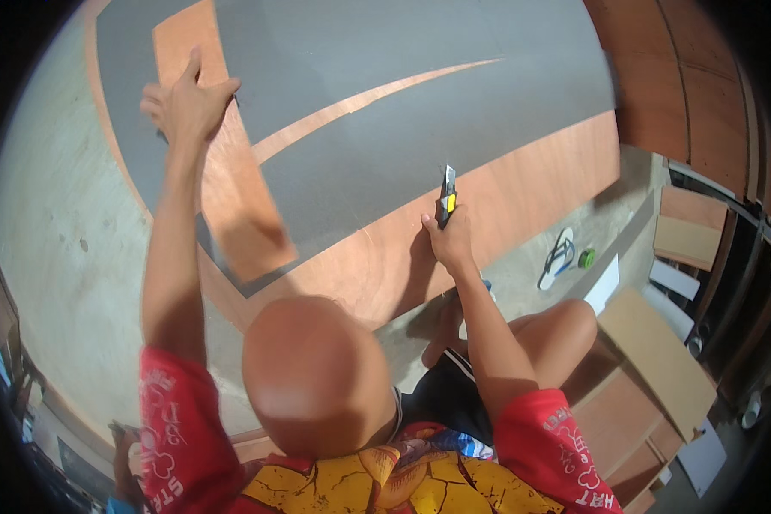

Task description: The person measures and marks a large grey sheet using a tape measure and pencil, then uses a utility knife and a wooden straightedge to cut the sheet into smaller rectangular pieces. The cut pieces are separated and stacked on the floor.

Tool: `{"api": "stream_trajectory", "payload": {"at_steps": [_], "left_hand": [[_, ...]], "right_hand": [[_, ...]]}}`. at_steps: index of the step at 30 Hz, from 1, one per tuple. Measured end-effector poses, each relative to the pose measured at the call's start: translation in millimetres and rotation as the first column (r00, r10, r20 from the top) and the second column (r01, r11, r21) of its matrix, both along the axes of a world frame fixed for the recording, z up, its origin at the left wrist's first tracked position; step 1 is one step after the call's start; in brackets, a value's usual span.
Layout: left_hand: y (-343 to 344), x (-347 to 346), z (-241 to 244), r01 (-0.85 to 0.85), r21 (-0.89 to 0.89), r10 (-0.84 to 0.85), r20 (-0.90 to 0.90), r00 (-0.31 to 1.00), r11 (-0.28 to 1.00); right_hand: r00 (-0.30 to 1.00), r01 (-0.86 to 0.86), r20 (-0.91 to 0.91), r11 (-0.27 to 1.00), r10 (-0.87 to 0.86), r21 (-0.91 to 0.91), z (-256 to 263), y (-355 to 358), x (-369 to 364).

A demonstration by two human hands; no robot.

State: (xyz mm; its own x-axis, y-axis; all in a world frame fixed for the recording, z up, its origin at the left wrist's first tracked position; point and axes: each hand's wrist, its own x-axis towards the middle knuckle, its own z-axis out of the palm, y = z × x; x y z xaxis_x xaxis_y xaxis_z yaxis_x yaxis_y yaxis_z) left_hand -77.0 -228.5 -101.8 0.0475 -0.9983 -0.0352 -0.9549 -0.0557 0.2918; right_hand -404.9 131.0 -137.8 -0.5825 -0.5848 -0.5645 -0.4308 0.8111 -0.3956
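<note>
My left hand point(189, 106) is spread over a plywood strip point(244, 199), its thumb at one long edge and its fingers at the other. Under this strip lies a dark grey sheet point(385, 141) on a larger plywood panel point(527, 167). A narrow wood-coloured sliver point(360, 103) tapers to a point across the grey surface. My right hand point(453, 238) grips a black and yellow utility knife point(448, 199). Its blade is extended and points away from me, over the grey sheet close to the bare plywood border.
A flip-flop point(557, 258) and a green tape measure point(586, 258) lie on the concrete floor point(58, 225) at right. Cardboard point(662, 360) and wood offcuts point(691, 225) are piled farther right. Large brown panels point(674, 77) stand at upper right. My bent knee point(568, 327) is beside the panel.
</note>
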Motion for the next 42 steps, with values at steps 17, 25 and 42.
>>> {"api": "stream_trajectory", "payload": {"at_steps": [17,25,42], "left_hand": [[238.6,61.8,-22.7,-0.190,0.039,0.192,-0.054,0.980,0.981],[312.5,21.0,-39.9,-0.548,0.212,0.579,-0.127,0.805,0.809],[347.4,93.4,-30.2,-0.466,0.618,0.774,-0.515,0.369,0.633]], "right_hand": [[0.835,-0.532,-0.118,0.843,0.538,0.080,12.1,19.7,-48.9],[0.657,-0.752,-0.384,0.594,0.648,-0.285,24.6,-85.1,-17.5],[0.675,-0.733,-0.160,0.679,0.720,-0.037,25.3,-101.4,13.7]]}}
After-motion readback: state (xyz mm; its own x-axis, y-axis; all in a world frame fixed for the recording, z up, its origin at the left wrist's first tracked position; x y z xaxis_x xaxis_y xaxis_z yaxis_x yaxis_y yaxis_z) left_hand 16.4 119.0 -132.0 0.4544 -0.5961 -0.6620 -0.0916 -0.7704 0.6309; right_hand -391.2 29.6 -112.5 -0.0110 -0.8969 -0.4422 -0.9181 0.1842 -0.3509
